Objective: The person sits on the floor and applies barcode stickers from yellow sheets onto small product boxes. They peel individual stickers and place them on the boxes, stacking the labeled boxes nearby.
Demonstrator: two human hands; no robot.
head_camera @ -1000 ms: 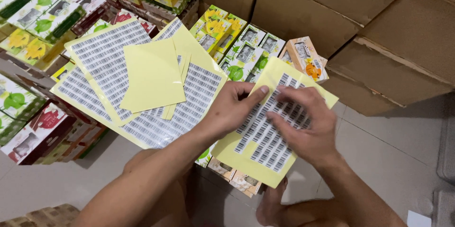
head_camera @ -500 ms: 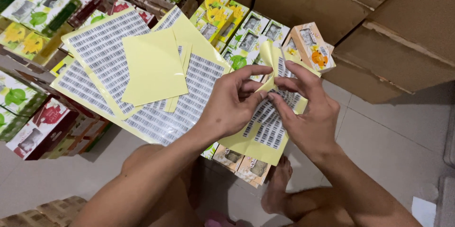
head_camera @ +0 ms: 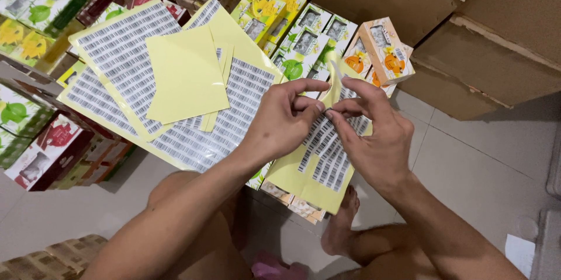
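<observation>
My left hand [head_camera: 284,122] and my right hand [head_camera: 374,134] both pinch the curled top edge of a yellow sheet of barcode stickers [head_camera: 318,166], held up in front of me. The fingertips of the two hands meet at that edge, where the yellow backing bends over. The lower part of the sheet hangs down between my wrists. To the left lies a spread of further yellow barcode sticker sheets [head_camera: 128,64], with a blank yellow backing sheet [head_camera: 184,75] on top of them.
Small colourful product boxes with fruit pictures [head_camera: 304,34] lie in rows under and behind the sheets, more at the left [head_camera: 35,17]. Large brown cardboard cartons [head_camera: 485,40] stand at the back right. My bare knee and foot rest on the pale tiled floor [head_camera: 467,169].
The sticker sheet lay flat under both hands a second ago. Both hands have lifted it and bent its top edge over, pinching it between the fingertips.
</observation>
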